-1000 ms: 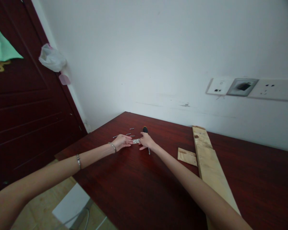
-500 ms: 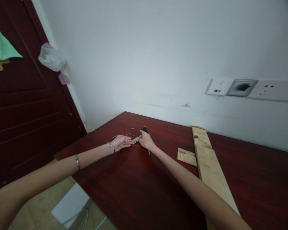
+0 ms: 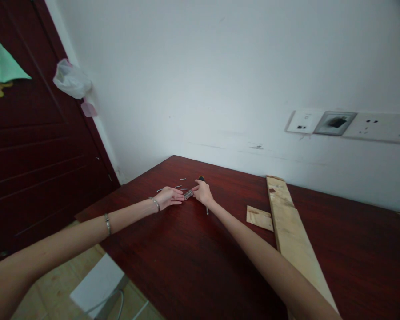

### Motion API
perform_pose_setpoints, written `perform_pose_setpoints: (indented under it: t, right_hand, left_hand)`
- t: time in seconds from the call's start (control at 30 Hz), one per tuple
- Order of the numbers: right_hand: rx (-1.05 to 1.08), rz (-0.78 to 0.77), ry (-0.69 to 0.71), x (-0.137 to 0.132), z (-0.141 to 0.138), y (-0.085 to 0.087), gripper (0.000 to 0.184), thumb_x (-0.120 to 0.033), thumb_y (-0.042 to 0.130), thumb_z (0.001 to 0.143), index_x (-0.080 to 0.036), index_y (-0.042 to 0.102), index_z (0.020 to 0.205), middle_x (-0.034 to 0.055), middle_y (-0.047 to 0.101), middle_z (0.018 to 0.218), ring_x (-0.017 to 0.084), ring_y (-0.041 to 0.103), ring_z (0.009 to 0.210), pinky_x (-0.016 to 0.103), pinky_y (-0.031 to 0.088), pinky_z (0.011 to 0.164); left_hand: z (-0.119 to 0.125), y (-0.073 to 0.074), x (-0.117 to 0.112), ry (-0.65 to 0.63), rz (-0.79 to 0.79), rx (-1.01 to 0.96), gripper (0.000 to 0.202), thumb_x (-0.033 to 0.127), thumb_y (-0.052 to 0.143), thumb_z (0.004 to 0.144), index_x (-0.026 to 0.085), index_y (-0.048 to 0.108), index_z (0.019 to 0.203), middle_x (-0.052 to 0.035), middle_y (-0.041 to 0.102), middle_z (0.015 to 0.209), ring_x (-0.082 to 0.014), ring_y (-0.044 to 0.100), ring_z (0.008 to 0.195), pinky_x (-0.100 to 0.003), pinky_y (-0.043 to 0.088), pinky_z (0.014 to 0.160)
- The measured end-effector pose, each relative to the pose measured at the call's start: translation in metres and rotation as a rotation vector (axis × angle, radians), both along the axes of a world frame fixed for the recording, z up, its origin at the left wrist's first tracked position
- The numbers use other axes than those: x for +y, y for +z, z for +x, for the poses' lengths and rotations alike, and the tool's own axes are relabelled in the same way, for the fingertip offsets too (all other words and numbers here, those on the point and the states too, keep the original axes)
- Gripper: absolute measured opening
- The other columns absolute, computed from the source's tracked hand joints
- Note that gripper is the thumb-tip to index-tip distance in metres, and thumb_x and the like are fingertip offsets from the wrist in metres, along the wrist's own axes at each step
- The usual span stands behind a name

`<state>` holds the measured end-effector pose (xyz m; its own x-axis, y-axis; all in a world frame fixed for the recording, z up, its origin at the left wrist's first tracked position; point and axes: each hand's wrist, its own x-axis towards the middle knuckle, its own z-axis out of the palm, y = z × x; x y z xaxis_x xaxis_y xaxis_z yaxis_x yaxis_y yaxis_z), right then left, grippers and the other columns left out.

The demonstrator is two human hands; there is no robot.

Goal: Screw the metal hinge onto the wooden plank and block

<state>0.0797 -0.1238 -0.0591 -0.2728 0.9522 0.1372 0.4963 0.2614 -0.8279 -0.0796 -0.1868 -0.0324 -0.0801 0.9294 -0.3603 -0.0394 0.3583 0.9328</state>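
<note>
A small metal hinge (image 3: pixel 188 194) with holes is between my two hands, just over the tabletop. My left hand (image 3: pixel 170 197) has its fingertips closed on the hinge's left end. At the right end, the fingers of my right hand (image 3: pixel 202 194) pinch it. A screwdriver shows its dark handle (image 3: pixel 202 178) above my right hand and its shaft tip below; the middle is hidden, so I cannot tell whether it is gripped or lies underneath. Several screws (image 3: pixel 183 179) are scattered behind and beside my left hand.
A long wooden board (image 3: pixel 291 222) lies across the dark red table (image 3: pixel 186 262) on the right, with a small wood piece (image 3: pixel 259 218) against its left side. White wall (image 3: pixel 203 89) with sockets (image 3: pixel 336 123) rises behind. A white box (image 3: pixel 98 284) with cables is below the left edge.
The hinge has tilted between my fingers and now looks narrower and darker. Both hands stay in nearly the same place.
</note>
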Motion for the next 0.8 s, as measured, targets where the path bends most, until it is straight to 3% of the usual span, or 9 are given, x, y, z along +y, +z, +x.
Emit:
perform_pose_setpoints:
  t: [0.3, 0.43, 0.6, 0.7, 0.8]
  right_hand:
    - [0.044, 0.011, -0.006, -0.001, 0.0, 0.006, 0.07, 0.004, 0.055, 0.069, -0.003, 0.045, 0.138, 0.0104, 0.075, 0.092, 0.016, 0.071, 0.081, 0.023, 0.055, 0.079]
    - [0.06, 0.03, 0.044, -0.003, 0.005, 0.017, 0.073, 0.004, 0.057, 0.067, -0.008, 0.046, 0.138, 0.0065, 0.074, 0.09, 0.015, 0.07, 0.079, 0.023, 0.055, 0.077]
    - [0.113, 0.055, 0.125, -0.006, 0.027, 0.047, 0.082, 0.002, 0.058, 0.065, -0.017, 0.039, 0.142, 0.005, 0.067, 0.103, 0.01, 0.066, 0.065, 0.022, 0.057, 0.065]
    - [0.237, 0.026, 0.233, -0.012, 0.051, 0.067, 0.088, 0.001, 0.057, 0.065, -0.02, 0.029, 0.147, 0.0053, 0.062, 0.105, 0.008, 0.063, 0.063, 0.023, 0.056, 0.06]
    - [0.319, -0.004, 0.315, -0.022, 0.081, 0.085, 0.094, 0.0, 0.058, 0.065, -0.026, 0.022, 0.148, 0.0034, 0.059, 0.103, 0.009, 0.063, 0.067, 0.025, 0.057, 0.063]
  left_hand:
    - [-0.009, -0.009, 0.008, -0.111, 0.101, 0.163, 0.029, 0.012, 0.071, 0.063, 0.009, 0.064, 0.091, -0.0124, 0.072, 0.087, -0.0219, 0.068, 0.085, -0.033, 0.055, 0.079]
    - [-0.015, -0.007, 0.02, -0.179, 0.314, 0.408, 0.046, 0.01, 0.072, 0.056, 0.01, 0.065, 0.101, -0.0142, 0.068, 0.107, -0.0261, 0.064, 0.1, -0.04, 0.05, 0.09]
    - [-0.008, 0.021, 0.023, -0.43, 0.696, 0.706, 0.063, 0.02, 0.075, 0.061, 0.018, 0.059, 0.121, -0.0121, 0.059, 0.127, -0.0278, 0.054, 0.117, -0.044, 0.041, 0.102]
    - [0.008, 0.045, 0.017, -0.546, 0.967, 0.832, 0.059, 0.026, 0.079, 0.062, 0.021, 0.063, 0.118, -0.0108, 0.057, 0.128, -0.029, 0.042, 0.127, -0.045, 0.029, 0.111]
    - [0.029, 0.066, 0.012, -0.62, 1.063, 0.855, 0.058, 0.028, 0.082, 0.06, 0.023, 0.064, 0.115, -0.0107, 0.056, 0.129, -0.03, 0.037, 0.13, -0.047, 0.025, 0.112]
